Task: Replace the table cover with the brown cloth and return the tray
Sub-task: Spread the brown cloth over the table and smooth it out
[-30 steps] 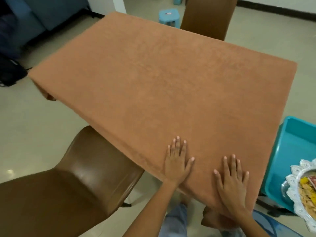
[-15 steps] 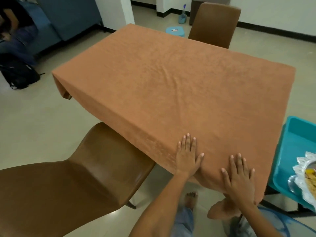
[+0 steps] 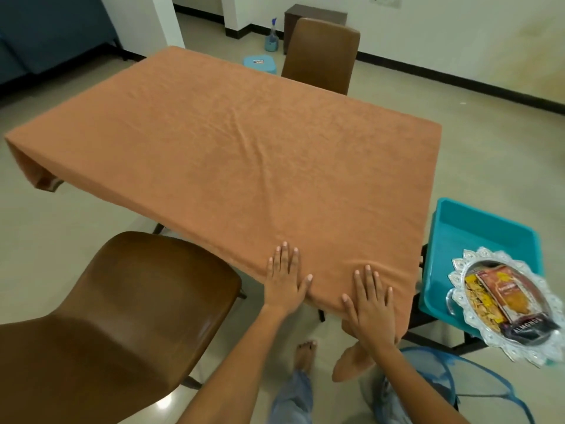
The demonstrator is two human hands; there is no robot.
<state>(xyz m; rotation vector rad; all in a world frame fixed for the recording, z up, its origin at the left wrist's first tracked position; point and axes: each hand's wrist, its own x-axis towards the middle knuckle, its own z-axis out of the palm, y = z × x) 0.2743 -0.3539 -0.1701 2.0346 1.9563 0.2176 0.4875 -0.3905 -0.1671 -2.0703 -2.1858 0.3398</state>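
Observation:
The brown cloth [image 3: 232, 142] covers the whole table top and hangs over its edges, with a long crease running down its middle. My left hand [image 3: 286, 278] lies flat with straight fingers on the cloth at the near edge. My right hand [image 3: 370, 301] presses flat on the near right corner, where the cloth folds down. A silver tray [image 3: 458, 296] with scalloped rim holds snack packets and sits to the right on a teal plastic tub [image 3: 483, 231].
A brown chair [image 3: 107, 316] stands close at the near left, another brown chair [image 3: 321, 53] at the far side. A blue mesh hamper [image 3: 477, 390] stands on the floor beside my legs. A small blue stool [image 3: 260, 64] and a spray bottle [image 3: 270, 39] stand beyond the table.
Both hands slid back toward the near edge and corner of the cloth. The view lifted, showing more of the room and the tray at right.

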